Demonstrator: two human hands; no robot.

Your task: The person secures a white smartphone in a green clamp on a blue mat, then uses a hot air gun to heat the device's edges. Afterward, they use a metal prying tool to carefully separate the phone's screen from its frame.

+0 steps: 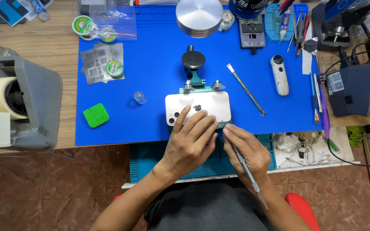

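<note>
A white smartphone [206,104] lies back-up in a green clamp fixture [197,84] on the blue work mat [150,64]. My left hand [191,143] rests flat over the phone's near left part, fingers spread across its back. My right hand [246,152] grips a thin metal tool [247,171] like a pen, its tip at the phone's near right corner. The tool's handle slants back toward my wrist.
On the mat lie a metal spatula tool [245,89], a white handheld device [280,75], a green square box [96,115], solder wick rolls [83,24] and a round metal disc [199,16]. A tape dispenser [20,105] stands left, a grey station [360,87] right.
</note>
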